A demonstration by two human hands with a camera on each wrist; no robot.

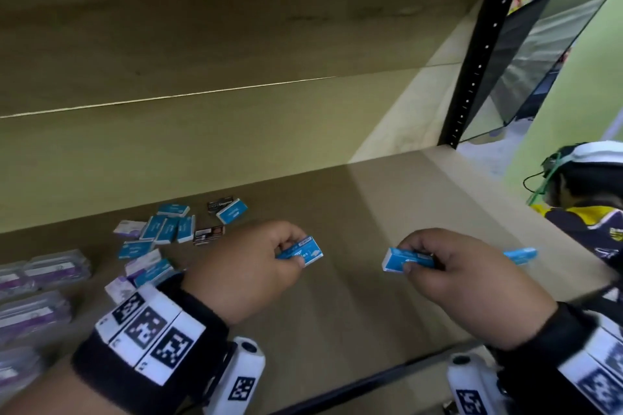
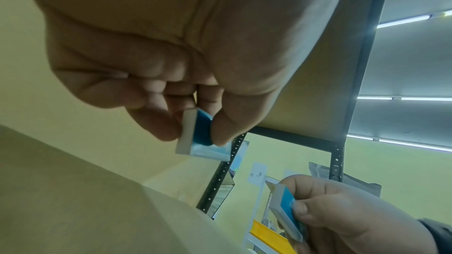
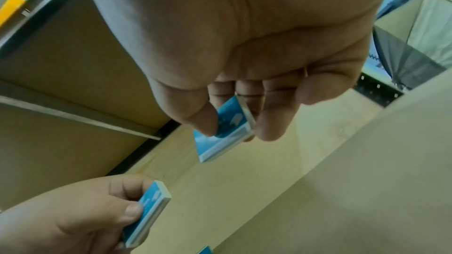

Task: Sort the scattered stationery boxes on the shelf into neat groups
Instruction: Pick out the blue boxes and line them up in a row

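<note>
My left hand pinches a small blue-and-white box between thumb and fingers, above the middle of the brown shelf board. A little to its right, my right hand pinches a similar blue box by one end. The left wrist view has the left hand's box held edge-on. The right hand's box hangs from thumb and fingers in the right wrist view. One more blue box lies on the shelf right of my right hand. Several blue boxes lie scattered at the left.
Two black boxes and pale purple boxes lie mixed in the pile. Clear cases with purple labels stand at the far left. A black upright post bounds the shelf at the right; a person stands beyond it.
</note>
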